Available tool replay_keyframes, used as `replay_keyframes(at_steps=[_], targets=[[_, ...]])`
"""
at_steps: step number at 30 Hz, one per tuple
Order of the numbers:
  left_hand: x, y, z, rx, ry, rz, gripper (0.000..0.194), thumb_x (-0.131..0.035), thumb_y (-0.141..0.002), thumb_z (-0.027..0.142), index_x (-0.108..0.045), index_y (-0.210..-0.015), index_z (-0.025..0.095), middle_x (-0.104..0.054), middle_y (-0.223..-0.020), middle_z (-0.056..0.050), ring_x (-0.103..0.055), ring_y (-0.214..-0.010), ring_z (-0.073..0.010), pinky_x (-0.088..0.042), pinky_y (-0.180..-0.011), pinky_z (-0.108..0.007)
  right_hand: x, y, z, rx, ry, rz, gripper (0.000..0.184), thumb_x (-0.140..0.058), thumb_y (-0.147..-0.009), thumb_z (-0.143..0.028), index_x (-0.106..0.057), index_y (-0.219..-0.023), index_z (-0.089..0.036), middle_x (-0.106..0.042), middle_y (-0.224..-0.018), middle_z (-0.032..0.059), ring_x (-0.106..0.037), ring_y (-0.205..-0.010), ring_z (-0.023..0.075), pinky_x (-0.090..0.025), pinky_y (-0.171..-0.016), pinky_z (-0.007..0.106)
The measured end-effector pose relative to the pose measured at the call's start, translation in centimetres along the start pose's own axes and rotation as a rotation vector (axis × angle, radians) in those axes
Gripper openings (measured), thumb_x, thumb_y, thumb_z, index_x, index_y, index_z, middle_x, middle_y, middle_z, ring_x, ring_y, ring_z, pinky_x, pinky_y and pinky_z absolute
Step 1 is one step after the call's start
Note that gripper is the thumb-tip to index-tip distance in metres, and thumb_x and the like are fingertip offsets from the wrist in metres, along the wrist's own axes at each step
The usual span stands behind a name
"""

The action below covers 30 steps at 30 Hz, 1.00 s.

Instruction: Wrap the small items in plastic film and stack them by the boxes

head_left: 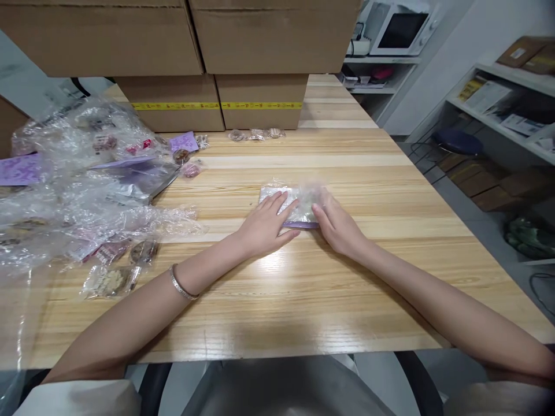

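Observation:
A flat packet in clear plastic wrapping (291, 215), with a whitish, bubbly surface and a purple strip along its near edge, lies on the wooden table in front of me. My left hand (269, 222) rests flat on its left part, fingers spread. At the packet's right side, my right hand (340, 225) holds the wrapping, thumb on top; its other fingers are smeared by motion. What is inside the packet cannot be made out.
Crumpled clear plastic packaging (87, 202) heaps up on the left, with small wrapped pieces (110, 281) around it. A purple card (183, 141) lies at its far side. Cardboard boxes (260, 101) stand at the back, with several small packets (258, 134) before them.

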State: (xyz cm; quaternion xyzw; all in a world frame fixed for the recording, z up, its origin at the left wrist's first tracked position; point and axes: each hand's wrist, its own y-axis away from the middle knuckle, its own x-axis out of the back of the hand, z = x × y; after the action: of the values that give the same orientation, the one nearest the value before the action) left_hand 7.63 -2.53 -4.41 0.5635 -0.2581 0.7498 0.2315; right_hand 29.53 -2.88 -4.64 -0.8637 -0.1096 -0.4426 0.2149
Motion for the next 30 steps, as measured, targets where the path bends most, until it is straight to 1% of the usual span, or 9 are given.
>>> replay_keyframes(at_steps=[2,6,12,16,19,23,25,27,30], targets=[[0.0,0.0,0.0,-0.021,-0.011,-0.006,0.067,-0.043,-0.097,0.054,-0.040,-0.149,0.011,-0.031,-0.158,-0.021,-0.024,-0.149,-0.0343,-0.023,-0.122,-0.048,-0.7,-0.4,-0.1,0.081,0.059,-0.036,0.068,-0.016,-0.103,-0.052,-0.025,-0.156,-0.011,-0.031,-0.160,0.0175,-0.024,-0.150,0.0278,-0.024,-0.120,0.051],[-0.2,0.2,0.0,-0.092,0.030,-0.016,0.071,-0.047,-0.094,0.049,-0.038,-0.147,0.002,-0.029,-0.158,-0.026,-0.018,-0.151,-0.0351,-0.016,-0.124,-0.048,-1.2,-0.4,-0.3,0.234,0.198,-0.178,0.084,-0.032,-0.097,-0.064,-0.018,-0.157,-0.008,-0.020,-0.162,0.0219,-0.013,-0.152,0.0322,-0.019,-0.121,0.057],[1.0,0.4,0.4,-0.128,0.220,0.171,0.080,-0.056,-0.082,0.026,-0.023,-0.153,0.014,-0.007,-0.166,-0.018,-0.010,-0.153,-0.0273,-0.015,-0.123,-0.050,-0.9,-0.2,-0.2,0.246,0.254,-0.215,0.095,-0.042,-0.091,-0.072,-0.024,-0.155,-0.004,-0.020,-0.161,0.0255,-0.012,-0.151,0.0376,-0.021,-0.119,0.058],[2.1,0.1,-0.6,-0.279,0.101,-0.019,0.076,-0.057,-0.082,0.027,-0.031,-0.153,0.025,-0.021,-0.164,-0.010,-0.016,-0.152,-0.0305,0.002,-0.121,-0.061,-0.1,-0.6,0.7,0.270,0.217,-0.237,0.087,-0.051,-0.090,-0.066,-0.033,-0.153,-0.009,-0.025,-0.161,0.0222,-0.019,-0.150,0.0354,-0.024,-0.119,0.056],[2.1,0.0,-2.6,-0.302,0.084,-0.074,0.059,-0.051,-0.090,0.028,-0.040,-0.149,0.029,-0.038,-0.158,-0.005,-0.031,-0.147,-0.0266,-0.007,-0.121,-0.059,0.7,-0.8,1.7,0.327,0.171,-0.254,0.087,-0.063,-0.086,-0.058,-0.032,-0.154,-0.013,-0.026,-0.161,0.0190,-0.026,-0.148,0.0332,-0.027,-0.119,0.053],[2.2,-0.2,-4.4,-0.336,0.199,0.075,0.037,-0.044,-0.099,0.032,-0.061,-0.131,0.027,-0.064,-0.136,-0.004,-0.051,-0.134,-0.0208,-0.033,-0.115,-0.043,1.5,-0.8,1.8,0.401,0.168,-0.157,0.063,-0.061,-0.090,-0.035,-0.045,-0.148,-0.016,-0.048,-0.150,0.0152,-0.045,-0.139,0.0294,-0.038,-0.113,0.046],[2.4,-0.3,-4.3,-0.315,0.281,0.178,0.034,-0.042,-0.101,0.032,-0.066,-0.123,0.024,-0.070,-0.125,-0.005,-0.060,-0.122,-0.0190,-0.042,-0.107,-0.036,2.1,-1.0,1.5,0.374,0.233,-0.091,0.043,-0.053,-0.093,-0.028,-0.061,-0.134,-0.017,-0.066,-0.130,0.0138,-0.063,-0.119,0.0295,-0.048,-0.099,0.044],[2.8,-0.3,-3.8,-0.197,0.328,0.368,0.034,-0.038,-0.103,0.032,-0.066,-0.120,0.022,-0.072,-0.119,-0.006,-0.064,-0.112,-0.0183,-0.046,-0.102,-0.034,3.0,-1.6,1.4,0.276,0.261,-0.015,0.032,-0.052,-0.094,-0.032,-0.073,-0.114,-0.019,-0.077,-0.100,0.0105,-0.072,-0.089,0.0285,-0.052,-0.082,0.041],[3.1,-0.1,-3.2,0.065,0.303,0.728,0.035,-0.034,-0.104,0.035,-0.060,-0.123,0.019,-0.068,-0.115,-0.009,-0.062,-0.109,-0.0199,-0.045,-0.099,-0.037,4.3,-3.6,3.1,-0.029,0.100,0.199,0.034,-0.060,-0.090,-0.047,-0.074,-0.079,-0.019,-0.070,-0.065,0.0045,-0.065,-0.062,0.0234,-0.047,-0.061,0.034]])
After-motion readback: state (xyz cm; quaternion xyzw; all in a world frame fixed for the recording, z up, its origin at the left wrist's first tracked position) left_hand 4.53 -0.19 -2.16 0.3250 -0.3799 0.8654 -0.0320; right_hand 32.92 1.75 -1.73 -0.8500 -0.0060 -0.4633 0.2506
